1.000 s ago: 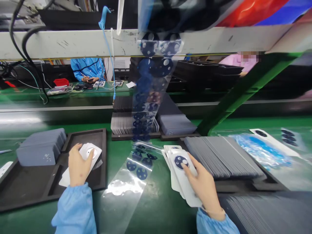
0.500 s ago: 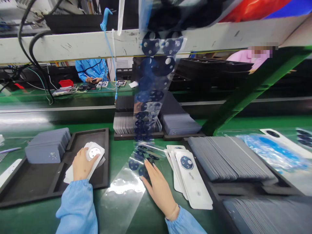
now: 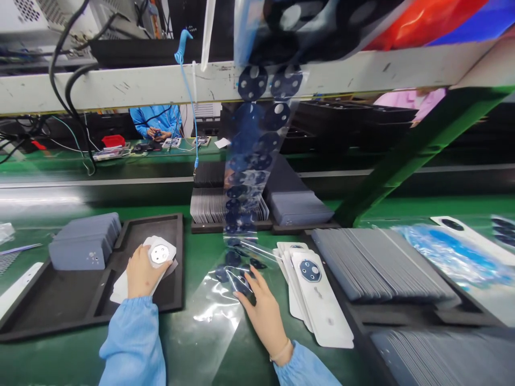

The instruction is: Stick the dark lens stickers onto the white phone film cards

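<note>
My left hand (image 3: 145,272) is closed around a small stack of white phone-back-shaped panels (image 3: 120,289) above the black tray. The top panel carries a white round piece with several dark holes. My right hand (image 3: 265,313) rests on a clear film strip (image 3: 219,321), thumb and fingers apart and bent, the tips by a dark round sticker (image 3: 241,281). More dark round stickers (image 3: 241,206) run in pairs up the strip, which hangs from above. Right of that hand lies a fanned pile of white panels (image 3: 322,305), the top one bearing a dark round sticker.
Grey panels (image 3: 78,246) stand in the black tray (image 3: 44,300) at left. More grey panel stacks (image 3: 382,262) fill trays at right and behind the film. A green post (image 3: 422,155) slants down at right. Crumpled blue-clear plastic (image 3: 450,252) lies beyond. Co-workers sit across the bench.
The fingers of my right hand have bent and drawn up on the film, which bulges near them. My left hand keeps its grip on the panels. The view has shifted slightly.
</note>
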{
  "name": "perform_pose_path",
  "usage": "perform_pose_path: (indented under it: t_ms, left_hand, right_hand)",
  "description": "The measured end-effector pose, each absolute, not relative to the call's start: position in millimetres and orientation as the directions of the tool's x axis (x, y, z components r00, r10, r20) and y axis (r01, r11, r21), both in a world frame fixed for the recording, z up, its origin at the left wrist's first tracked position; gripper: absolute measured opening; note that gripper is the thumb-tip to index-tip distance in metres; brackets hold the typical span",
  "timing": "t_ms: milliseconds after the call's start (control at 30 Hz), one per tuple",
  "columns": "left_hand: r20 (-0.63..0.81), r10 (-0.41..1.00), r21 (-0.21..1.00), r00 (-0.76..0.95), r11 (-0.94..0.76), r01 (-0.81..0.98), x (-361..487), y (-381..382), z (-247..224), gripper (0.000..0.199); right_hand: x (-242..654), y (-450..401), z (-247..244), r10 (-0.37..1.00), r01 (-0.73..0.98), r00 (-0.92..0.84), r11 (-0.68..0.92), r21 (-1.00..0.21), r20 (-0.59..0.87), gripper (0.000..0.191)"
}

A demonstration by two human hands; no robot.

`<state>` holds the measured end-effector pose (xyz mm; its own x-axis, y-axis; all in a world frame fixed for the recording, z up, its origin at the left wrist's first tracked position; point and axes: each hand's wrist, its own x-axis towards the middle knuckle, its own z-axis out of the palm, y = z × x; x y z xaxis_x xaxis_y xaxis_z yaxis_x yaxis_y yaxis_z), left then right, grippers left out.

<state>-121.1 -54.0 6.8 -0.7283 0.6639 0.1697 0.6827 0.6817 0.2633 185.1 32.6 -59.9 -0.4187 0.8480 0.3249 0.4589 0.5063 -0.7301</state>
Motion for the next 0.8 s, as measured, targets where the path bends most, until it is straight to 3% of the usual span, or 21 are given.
perform_pose_path:
  t_ms: [133,267,467,567,667,733,800]
  left_hand:
    - [0.233,0.636,0.258,-0.735,0.689,0.678,-112.3,-51.3,11.6,0.066]
    - [0.200,0.592,0.322,-0.781,0.713,0.623,-107.9,-57.6,27.1,0.057]
    - [0.154,0.377,0.582,-0.913,0.712,0.393,-115.6,-74.8,44.1,0.034]
    - [0.264,0.267,0.760,-0.927,0.534,0.371,-114.3,-76.4,47.4,0.030]
    - [0.293,0.122,0.943,-0.948,0.129,0.307,-104.5,-72.0,54.5,0.042]
    - [0.200,0.168,0.976,-0.965,-0.126,0.180,-90.7,-65.2,59.4,0.047]
    - [0.077,0.348,0.974,-0.934,-0.225,-0.003,-69.5,-55.9,60.7,0.049]
  right_hand:
    - [181.7,31.5,-61.3,0.847,0.497,-0.404,0.520,-0.695,0.345,0.030]
    - [180.7,27.5,-51.7,0.809,0.505,-0.462,0.576,-0.642,0.362,0.018]
    - [186.5,33.7,-19.9,0.785,0.376,-0.599,0.450,-0.810,0.158,0.012]
    - [191.0,46.2,-1.9,0.708,0.331,-0.706,0.331,-0.884,0.001,0.017]
    - [193.7,59.0,12.2,0.637,0.254,-0.757,0.086,-0.963,-0.142,0.018]
    - [193.2,64.2,20.0,0.640,0.180,-0.734,-0.139,-0.974,-0.227,0.025]
    - [190.0,65.8,27.2,0.694,0.072,-0.673,-0.284,-0.956,-0.257,0.030]
